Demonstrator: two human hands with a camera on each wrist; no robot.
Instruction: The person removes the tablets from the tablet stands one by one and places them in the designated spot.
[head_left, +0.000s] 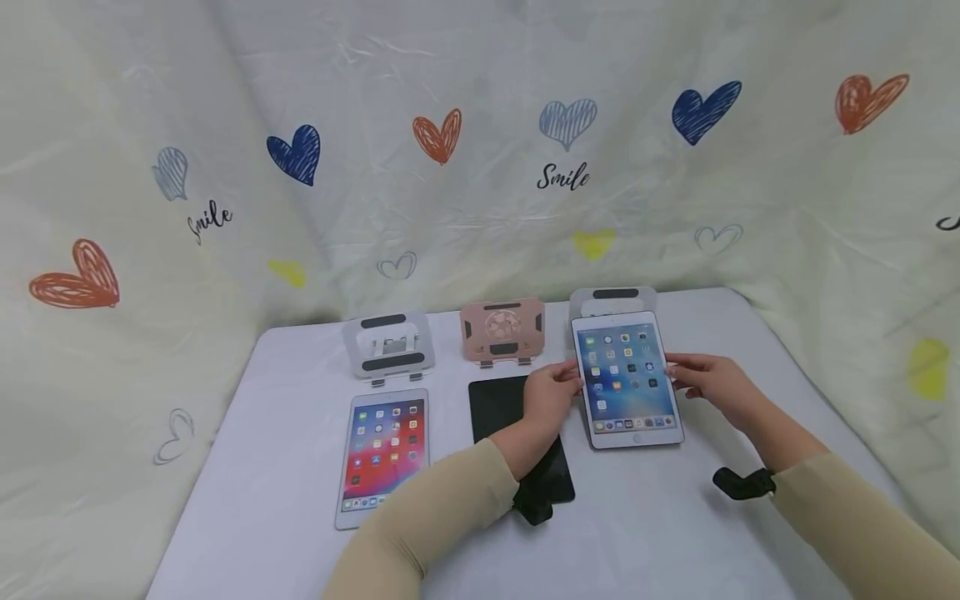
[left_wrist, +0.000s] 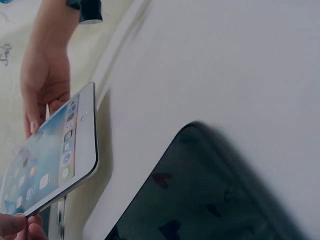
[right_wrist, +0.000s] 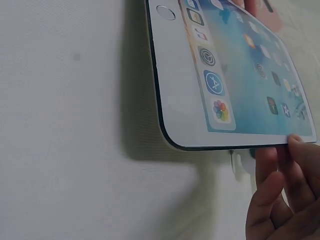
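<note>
A white tablet (head_left: 628, 379) with a lit blue home screen is held between both hands, tilted with its lower end off the white table. My left hand (head_left: 551, 396) pinches its left edge with thumb and fingers. On the opposite edge, my right hand (head_left: 708, 383) grips it, thumb on the front rim in the right wrist view. Behind the tablet's top stands a grey tablet stand (head_left: 615, 294), mostly covered by it. The left wrist view shows a shadow under the raised tablet (left_wrist: 55, 155).
A dark tablet (head_left: 495, 404) lies under the left forearm. Further left lies another white tablet (head_left: 384, 450) with a red and blue screen. A pink stand (head_left: 502, 330) and another grey stand (head_left: 387, 343) are at the table's back, before a heart-printed curtain (head_left: 480, 208).
</note>
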